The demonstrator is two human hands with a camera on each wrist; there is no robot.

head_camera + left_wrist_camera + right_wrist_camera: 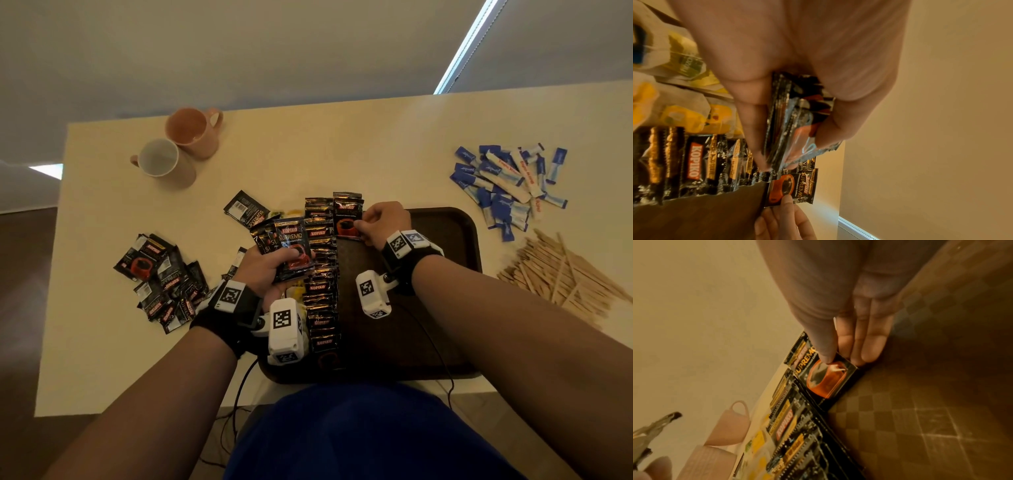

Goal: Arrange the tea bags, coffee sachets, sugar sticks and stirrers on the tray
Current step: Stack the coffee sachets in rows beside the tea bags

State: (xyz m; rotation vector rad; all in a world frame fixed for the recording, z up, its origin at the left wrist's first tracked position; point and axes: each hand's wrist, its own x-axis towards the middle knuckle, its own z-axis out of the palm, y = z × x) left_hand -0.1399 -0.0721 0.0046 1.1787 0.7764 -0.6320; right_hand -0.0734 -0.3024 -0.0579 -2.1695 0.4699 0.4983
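Black foil crackles in my left hand [270, 267], whose curled fingers keep a fanned stack of coffee sachets [291, 250] ready just above the tray [445, 222], so that my right hand [383, 222] can pinch one sachet [347, 219] between thumb and fingertips and set it at the far end to begin what I judge to be a second row beside the overlapping row of sachets [320, 291]. The tea bags [684, 112] lie mostly hidden under my left hand and wrist camera, only yellow scraps showing. The sugar sticks [507, 185] and stirrers [565, 277] wait off the tray to my right; how many sachets my stack holds I cannot tell.
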